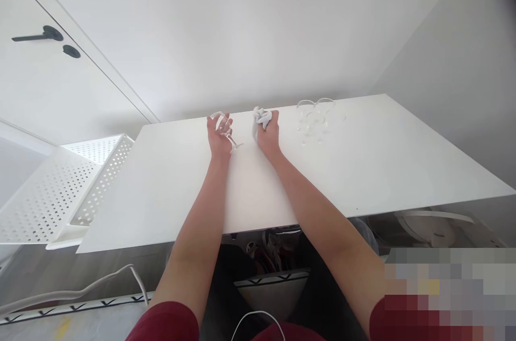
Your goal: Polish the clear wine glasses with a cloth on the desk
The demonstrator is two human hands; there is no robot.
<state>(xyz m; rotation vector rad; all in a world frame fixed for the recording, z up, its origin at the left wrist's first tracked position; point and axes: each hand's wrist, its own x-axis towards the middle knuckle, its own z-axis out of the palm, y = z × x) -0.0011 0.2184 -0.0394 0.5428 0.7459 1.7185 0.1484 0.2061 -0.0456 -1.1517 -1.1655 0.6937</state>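
Observation:
My left hand is wrapped round the bowl of a clear wine glass. The glass is tilted, with its stem and foot slanting down to the right above the white table. In my right hand a bunched white cloth is gripped, and part of it hangs down on the left side of the fist. The cloth and the glass are apart from each other. Several clear glasses stand close together on the table to the right of my right hand; their outlines overlap, and the lower parts are faint.
The white table reaches from wall to wall side, its far edge along a pale wall. Left of it stands a white perforated rack. A door with a black handle is at the upper left. A white cable runs below the table's left side.

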